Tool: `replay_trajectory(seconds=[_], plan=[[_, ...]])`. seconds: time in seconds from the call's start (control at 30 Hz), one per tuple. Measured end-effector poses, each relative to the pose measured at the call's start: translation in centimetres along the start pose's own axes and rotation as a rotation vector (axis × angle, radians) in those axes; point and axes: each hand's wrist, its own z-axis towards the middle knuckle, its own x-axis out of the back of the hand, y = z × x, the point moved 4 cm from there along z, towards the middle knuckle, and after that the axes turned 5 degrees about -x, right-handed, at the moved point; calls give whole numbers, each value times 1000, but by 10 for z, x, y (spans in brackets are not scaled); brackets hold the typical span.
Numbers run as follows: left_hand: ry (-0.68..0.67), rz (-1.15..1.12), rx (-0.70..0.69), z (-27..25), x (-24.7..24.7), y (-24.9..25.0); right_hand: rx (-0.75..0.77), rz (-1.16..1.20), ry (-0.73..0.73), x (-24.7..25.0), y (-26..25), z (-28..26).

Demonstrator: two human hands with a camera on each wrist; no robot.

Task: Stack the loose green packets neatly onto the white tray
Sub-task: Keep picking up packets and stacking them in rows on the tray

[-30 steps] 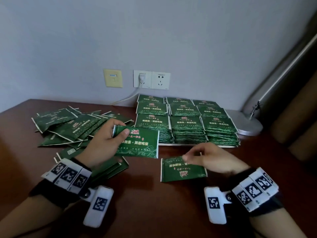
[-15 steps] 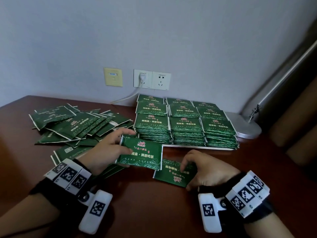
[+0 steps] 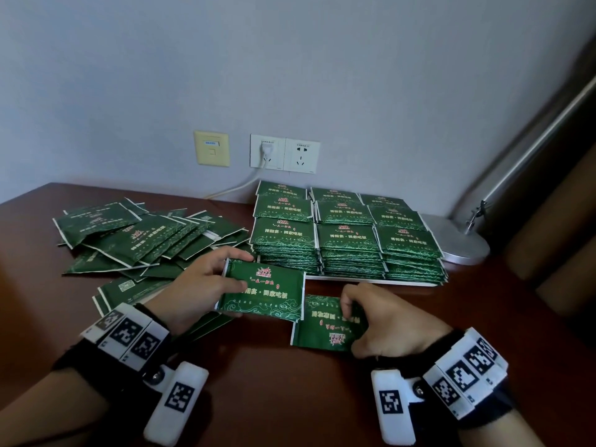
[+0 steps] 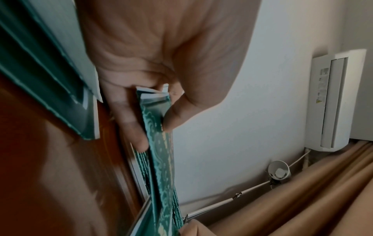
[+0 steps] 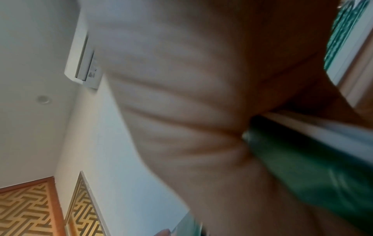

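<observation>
Dark reddish-brown wood makes up the table [image 3: 274, 398], which is pushed against a pale grey wall with a yellowed wall plate [image 3: 211, 148] and a double white socket [image 3: 285, 154], a white cable plugged into its left half. At the back of the table, near the wall, sits the flat white tray [image 3: 371, 279], only its front rim showing under neat stacks of green foil packets [image 3: 346, 233] laid in a grid of rows and columns. To the left of the tray lies a loose, fanned heap of the same green packets [image 3: 135, 240], overlapping at odd angles.

In front of the tray, the left hand [image 3: 196, 285] grips a small bundle of green packets [image 3: 263, 293] by its left end, thumb on the printed top face and fingers curled underneath; the left wrist view shows several packet edges pinched together between thumb and fingers. The bundle is lifted off the table and tilts slightly. Just to its right, partly tucked under its corner, a single green packet [image 3: 325, 324] lies with its print upside down, and the right hand [image 3: 383, 321] has its fingers curled over the packet's right part, thumb at the near edge. The right wrist view is blurred, showing only palm and a strip of green.

A round silver lamp base [image 3: 461, 243] stands just right of the tray.
</observation>
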Motion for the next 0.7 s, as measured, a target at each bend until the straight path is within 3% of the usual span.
replay_trajectory(seconds=[0.1, 0.23, 0.33, 0.43, 0.57, 0.7], plan=[[4, -3, -8, 0, 0, 0, 39, 44, 36, 3, 2, 2], [72, -62, -68, 0, 4, 5, 100, 334, 164, 13, 5, 2], [126, -89, -117, 0, 7, 8, 219, 242, 317, 19, 7, 3], [134, -118, -155, 0, 8, 11, 228, 151, 265, 15, 10, 6], [107, -118, -175, 1, 8, 8, 56, -20, 40, 6, 15, 4], [64, -110, -158, 3, 4, 5, -34, 83, 11, 5, 20, 8]])
